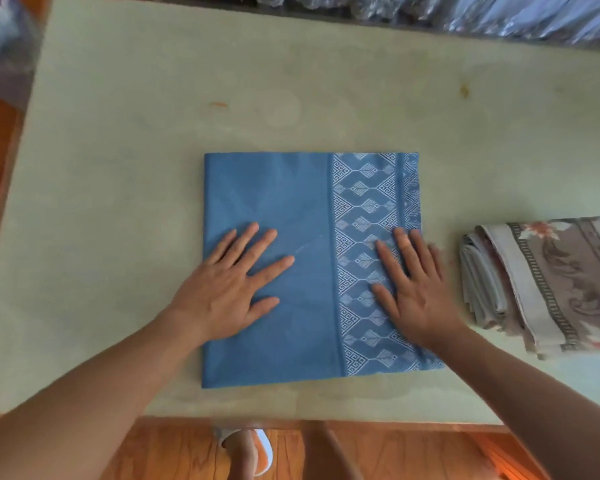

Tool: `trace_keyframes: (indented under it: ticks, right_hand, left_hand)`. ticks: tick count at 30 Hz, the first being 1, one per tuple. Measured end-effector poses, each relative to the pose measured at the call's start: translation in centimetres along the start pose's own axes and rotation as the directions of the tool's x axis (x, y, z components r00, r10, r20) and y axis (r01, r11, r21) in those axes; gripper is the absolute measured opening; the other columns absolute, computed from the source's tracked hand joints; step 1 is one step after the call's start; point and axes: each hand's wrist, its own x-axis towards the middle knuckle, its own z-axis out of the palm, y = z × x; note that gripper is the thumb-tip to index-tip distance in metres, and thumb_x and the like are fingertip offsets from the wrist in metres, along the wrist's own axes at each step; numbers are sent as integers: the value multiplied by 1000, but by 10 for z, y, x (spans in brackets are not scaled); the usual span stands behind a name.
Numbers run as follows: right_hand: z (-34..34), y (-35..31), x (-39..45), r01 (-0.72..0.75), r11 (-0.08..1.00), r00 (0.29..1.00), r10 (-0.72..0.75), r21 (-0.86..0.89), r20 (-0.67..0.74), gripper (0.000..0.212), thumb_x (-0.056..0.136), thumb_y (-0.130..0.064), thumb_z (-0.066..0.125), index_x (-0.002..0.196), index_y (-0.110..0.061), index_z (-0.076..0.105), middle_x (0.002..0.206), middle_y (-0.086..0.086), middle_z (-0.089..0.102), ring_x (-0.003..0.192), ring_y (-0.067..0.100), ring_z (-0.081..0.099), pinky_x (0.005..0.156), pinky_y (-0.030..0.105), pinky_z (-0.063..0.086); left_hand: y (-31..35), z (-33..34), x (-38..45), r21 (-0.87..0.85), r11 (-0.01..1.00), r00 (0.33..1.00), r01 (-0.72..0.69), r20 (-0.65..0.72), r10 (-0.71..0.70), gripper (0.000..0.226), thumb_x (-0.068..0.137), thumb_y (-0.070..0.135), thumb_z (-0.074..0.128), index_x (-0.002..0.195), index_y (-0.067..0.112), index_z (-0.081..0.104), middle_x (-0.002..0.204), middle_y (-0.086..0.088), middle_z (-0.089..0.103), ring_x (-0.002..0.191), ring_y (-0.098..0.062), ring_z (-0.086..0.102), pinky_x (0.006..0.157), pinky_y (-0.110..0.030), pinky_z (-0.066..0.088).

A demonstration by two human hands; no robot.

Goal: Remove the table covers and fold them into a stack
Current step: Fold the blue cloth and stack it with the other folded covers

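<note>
A pale tabletop over a warm wooden floor

The tabletop (291,98) is a dull greenish cream, faintly ringed with stains, with a small orange mark (219,104) left of centre and a brownish spot (465,91) towards the right. Orange-brown wooden floorboards (395,452) show beyond its near edge and along the left side. Across the far edge runs a blurred row of bluish, shiny plastic-wrapped bundles (499,12), and a translucent container (0,46) sits at the far left corner. The light is soft and even.
</note>
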Motion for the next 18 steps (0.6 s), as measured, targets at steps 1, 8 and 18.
trace_keyframes:
  ticks: [1, 8, 18]
  right_hand:
    - [1, 8, -3, -20, 1000, 999, 20, 3, 31, 69, 102, -61, 21, 160, -23, 25, 169, 8, 12, 156, 31, 5, 123, 54, 12]
    - [-21, -40, -25, 82, 995, 996, -81, 50, -36, 58, 105, -41, 38, 156, -14, 32, 167, 17, 13, 155, 38, 3, 122, 58, 17]
    - [6, -22, -77, 427, 904, 899, -422, -20, 121, 78, 97, -70, 39, 159, -26, 27, 168, 9, 17, 155, 33, 11, 120, 52, 22]
  left_hand:
    - [2, 0, -2, 0, 999, 999, 38, 13, -38, 66, 97, 61, 36, 158, 36, 28, 168, -14, 18, 154, -41, 13, 123, -58, 18]
    - [75, -2, -60, -87, 996, 998, 26, 59, -20, 71, 93, 60, 43, 157, 31, 33, 167, -15, 21, 154, -41, 17, 118, -65, 21]
    - [63, 3, -89, 168, 959, 973, -228, 2, 231, 52, 98, 28, 46, 149, 16, 45, 130, -27, 54, 110, -47, 59, 90, -62, 50]
